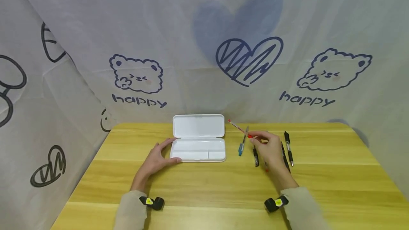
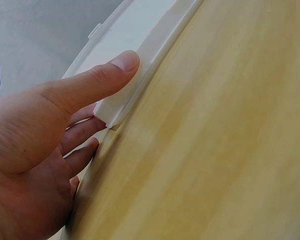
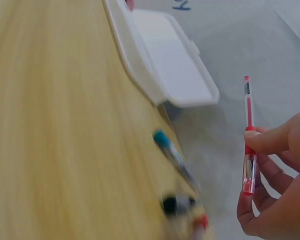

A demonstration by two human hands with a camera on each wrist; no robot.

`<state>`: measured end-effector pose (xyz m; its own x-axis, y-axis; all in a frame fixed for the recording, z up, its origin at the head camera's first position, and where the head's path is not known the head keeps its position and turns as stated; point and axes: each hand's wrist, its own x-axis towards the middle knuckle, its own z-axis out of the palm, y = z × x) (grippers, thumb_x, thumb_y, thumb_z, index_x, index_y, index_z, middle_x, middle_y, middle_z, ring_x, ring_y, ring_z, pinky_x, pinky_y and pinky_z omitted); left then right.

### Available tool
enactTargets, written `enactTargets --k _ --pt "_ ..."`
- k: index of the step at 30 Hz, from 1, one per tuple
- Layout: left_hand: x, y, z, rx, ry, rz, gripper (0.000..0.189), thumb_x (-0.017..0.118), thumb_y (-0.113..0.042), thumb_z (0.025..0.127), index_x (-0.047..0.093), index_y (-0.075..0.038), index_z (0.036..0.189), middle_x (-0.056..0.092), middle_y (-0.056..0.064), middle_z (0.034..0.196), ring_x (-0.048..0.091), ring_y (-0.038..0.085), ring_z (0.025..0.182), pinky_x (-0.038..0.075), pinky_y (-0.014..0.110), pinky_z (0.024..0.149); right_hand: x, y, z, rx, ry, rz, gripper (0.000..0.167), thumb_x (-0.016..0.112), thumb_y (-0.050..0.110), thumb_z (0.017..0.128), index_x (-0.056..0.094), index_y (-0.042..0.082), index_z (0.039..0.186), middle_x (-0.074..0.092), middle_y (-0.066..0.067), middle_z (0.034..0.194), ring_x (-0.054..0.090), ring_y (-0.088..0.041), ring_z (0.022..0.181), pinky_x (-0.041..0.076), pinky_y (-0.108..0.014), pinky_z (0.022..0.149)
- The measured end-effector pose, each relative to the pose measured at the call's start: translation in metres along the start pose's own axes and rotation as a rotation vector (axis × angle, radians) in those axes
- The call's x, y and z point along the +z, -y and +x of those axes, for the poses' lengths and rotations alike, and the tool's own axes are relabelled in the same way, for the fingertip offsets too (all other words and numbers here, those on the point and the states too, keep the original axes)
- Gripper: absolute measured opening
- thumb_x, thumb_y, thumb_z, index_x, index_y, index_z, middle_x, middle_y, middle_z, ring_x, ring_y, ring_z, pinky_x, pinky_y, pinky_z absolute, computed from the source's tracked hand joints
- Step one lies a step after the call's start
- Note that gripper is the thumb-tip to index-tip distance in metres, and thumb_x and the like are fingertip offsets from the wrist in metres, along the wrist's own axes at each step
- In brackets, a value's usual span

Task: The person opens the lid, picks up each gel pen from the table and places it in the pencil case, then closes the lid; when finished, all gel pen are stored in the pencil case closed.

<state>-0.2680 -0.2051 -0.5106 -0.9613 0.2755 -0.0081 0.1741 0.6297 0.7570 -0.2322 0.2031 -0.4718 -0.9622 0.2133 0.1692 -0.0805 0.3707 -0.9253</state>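
A white pencil case (image 1: 198, 126) lies with its lid raised toward the back; its divided tray holds nothing. My left hand (image 1: 154, 159) grips the case's left end, thumb (image 2: 124, 62) over the front wall and fingers around the end. Off the table, my right hand (image 1: 271, 149) pinches a red pen (image 3: 249, 112) between thumb and fingers, right of the case. The pen has a clear barrel and a red grip, and its thin end points up and left in the head view.
Right of the case lies a blue pen (image 1: 241, 148). A black pen (image 1: 256, 157) and a red-tipped pen (image 1: 266, 169), partly hidden, lie near my right hand. Farther right are more black pens (image 1: 289, 148). A printed cloth (image 1: 191, 81) hangs behind the wooden table (image 1: 204, 187).
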Motion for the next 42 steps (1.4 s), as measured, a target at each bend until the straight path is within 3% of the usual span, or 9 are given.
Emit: enactTargets --k 8,16,23,32,42 --pt "0.0 0.0 0.0 -0.001 0.002 -0.002 0.09 0.089 -0.043 0.079 0.047 -0.022 0.155 0.032 0.021 0.163 0.012 0.056 0.15 0.017 0.072 0.117 0.049 0.017 0.009 -0.085 0.029 0.054 0.015 0.076 0.002 0.091 0.08 0.005 0.105 0.075 -0.012 0.1 0.064 -0.023 0.089 0.048 -0.021 0.06" --pt "0.0 -0.001 0.001 -0.018 0.0 -0.008 0.09 0.09 -0.041 0.078 0.048 -0.021 0.155 0.032 0.021 0.164 0.013 0.054 0.15 0.016 0.07 0.118 0.096 0.024 0.01 -0.097 0.09 0.054 0.012 0.076 -0.001 0.09 0.081 0.007 0.098 0.075 -0.008 0.098 0.065 -0.023 0.087 0.05 -0.026 0.068" --pt "-0.001 -0.002 0.002 -0.008 -0.008 -0.019 0.089 0.09 -0.04 0.078 0.049 -0.021 0.154 0.032 0.023 0.163 0.014 0.056 0.15 0.015 0.069 0.119 0.127 0.023 0.01 -0.146 0.145 -0.045 0.013 0.077 -0.002 0.087 0.082 0.01 0.091 0.072 -0.003 0.084 0.062 -0.018 0.078 0.049 -0.028 0.069" --pt "-0.001 0.0 0.001 -0.016 -0.008 -0.03 0.088 0.09 -0.04 0.079 0.049 -0.021 0.154 0.032 0.021 0.164 0.013 0.055 0.15 0.015 0.069 0.119 0.147 0.03 0.007 -0.163 0.287 -0.118 0.011 0.079 -0.002 0.085 0.082 0.008 0.087 0.075 -0.002 0.083 0.062 -0.013 0.074 0.054 -0.03 0.07" --pt "0.0 0.002 0.001 -0.023 -0.012 -0.035 0.087 0.091 -0.041 0.078 0.05 -0.022 0.153 0.033 0.021 0.163 0.013 0.056 0.15 0.018 0.07 0.118 0.147 0.033 0.013 -0.053 0.445 -0.146 0.01 0.076 0.002 0.091 0.083 0.009 0.091 0.077 -0.002 0.093 0.064 -0.017 0.088 0.054 -0.035 0.084"
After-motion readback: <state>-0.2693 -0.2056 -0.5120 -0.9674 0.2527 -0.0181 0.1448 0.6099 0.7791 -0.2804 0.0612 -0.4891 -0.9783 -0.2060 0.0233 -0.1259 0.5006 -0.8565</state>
